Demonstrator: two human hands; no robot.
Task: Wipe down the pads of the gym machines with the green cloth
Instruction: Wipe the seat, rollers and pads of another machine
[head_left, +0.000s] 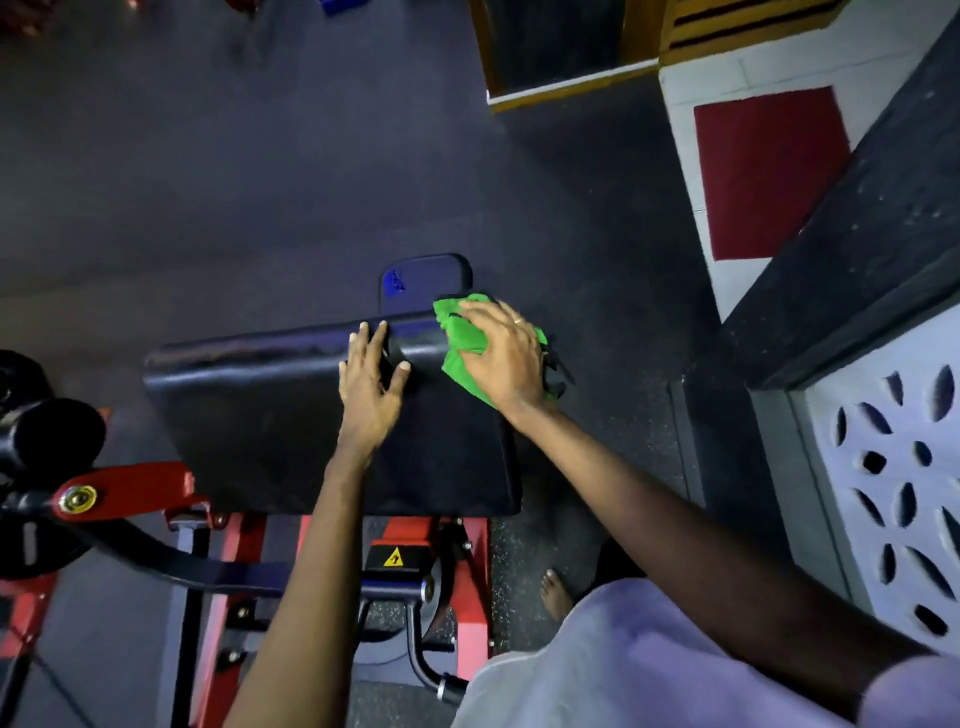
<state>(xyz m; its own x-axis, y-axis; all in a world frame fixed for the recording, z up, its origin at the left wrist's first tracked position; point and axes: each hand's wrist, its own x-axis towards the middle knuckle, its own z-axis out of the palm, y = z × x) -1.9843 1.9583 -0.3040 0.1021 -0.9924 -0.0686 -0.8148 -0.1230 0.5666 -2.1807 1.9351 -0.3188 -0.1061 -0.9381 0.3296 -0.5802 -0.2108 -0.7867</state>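
Looking down through the head view, the main black pad (291, 415) of the machine fills the centre, tilted, with its near edge over the red frame (244, 571).

The left hand (371, 384) rests flat on the pad near the far edge, fingers spread wide and holding nothing. The right hand (506, 358) lies spread over the green cloth (462, 353) and presses it onto the far right corner of the pad. The cloth is bunched. Part of it shows left of and beyond the hand, and the rest is covered by the palm. The outer fingertips of the right hand drop past the pad's right edge and are hidden.

A smaller dark pad (426, 283) stands just beyond the far edge. Its lower part is cut off by the main pad and the cloth. The blue mark on it is too dim to read.

A black roller (52, 434) sits at the left border, partly out of frame. A yellow warning label (393, 558) shows below the near edge.

Dark floor (234, 156) lies open beyond and left of the pad. On the right, a narrow strip of floor separates the pad's right edge from the wall (769, 171). A bare foot (556, 592) stands on that strip.
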